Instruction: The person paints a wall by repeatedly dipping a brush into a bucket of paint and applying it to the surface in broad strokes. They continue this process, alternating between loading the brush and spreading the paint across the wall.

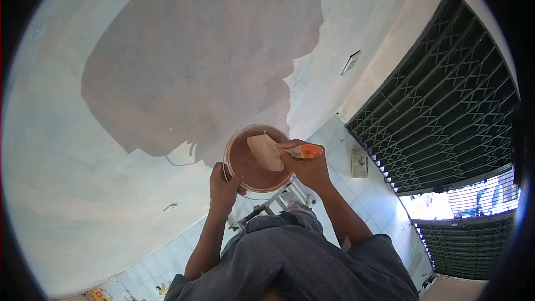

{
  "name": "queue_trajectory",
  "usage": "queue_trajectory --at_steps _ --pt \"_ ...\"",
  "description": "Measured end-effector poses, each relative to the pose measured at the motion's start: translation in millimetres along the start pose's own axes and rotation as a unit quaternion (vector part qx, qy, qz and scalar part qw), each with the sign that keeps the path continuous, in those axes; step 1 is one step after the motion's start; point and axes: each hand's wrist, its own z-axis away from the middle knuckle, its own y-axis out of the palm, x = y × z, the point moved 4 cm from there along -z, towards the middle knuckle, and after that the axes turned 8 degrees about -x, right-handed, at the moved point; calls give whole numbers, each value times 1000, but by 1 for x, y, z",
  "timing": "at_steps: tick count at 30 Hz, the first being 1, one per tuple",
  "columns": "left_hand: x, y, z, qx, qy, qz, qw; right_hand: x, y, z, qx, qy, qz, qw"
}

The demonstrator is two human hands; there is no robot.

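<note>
A round bucket [237, 180] with brownish paint inside is held in front of my body, close to the wall. My left hand [224, 188] grips its rim on the lower left, fingers curled around the edge. In my right hand [306, 166] is a wide brush [265, 153] with an orange-tipped handle, its pale head over the bucket's opening. Whether the brush touches the paint I cannot tell. Beyond the bucket, the pale wall [50, 161] carries a large brownish painted patch [206, 50] with uneven edges.
Below my body a metal ladder [267, 206] stands on the tiled floor [356, 206]. A box-like object [359, 163] lies on the floor at right, near a dark folding metal gate [446, 100]. A switch plate [351, 63] is on the wall. Yellow packaging [97, 294] lies at lower left.
</note>
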Motion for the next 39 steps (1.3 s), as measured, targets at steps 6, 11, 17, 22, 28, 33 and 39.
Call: queue_trajectory --at_steps 6,11,17,22,28,33,39 --pt "0 0 0 1 5 5 1000 -8 -2 1 -16 37 -33 999" --pt "4 -3 -2 -7 -8 8 1000 -18 -10 -4 -38 77 -107 991" --pt "1 -2 -3 -9 1 29 1000 -30 -24 -13 -73 184 -280 939" --pt "3 -5 -3 -27 17 -8 999 -28 -35 -25 -79 182 -380 903" --pt "-8 -4 0 -26 35 -18 999 53 -68 -88 -114 40 -450 885" --pt "-4 -4 -6 -1 28 3 1000 163 -121 -173 -189 -203 -433 857" --pt "3 -8 -6 -11 30 9 999 291 -166 -234 -293 -409 -289 814"
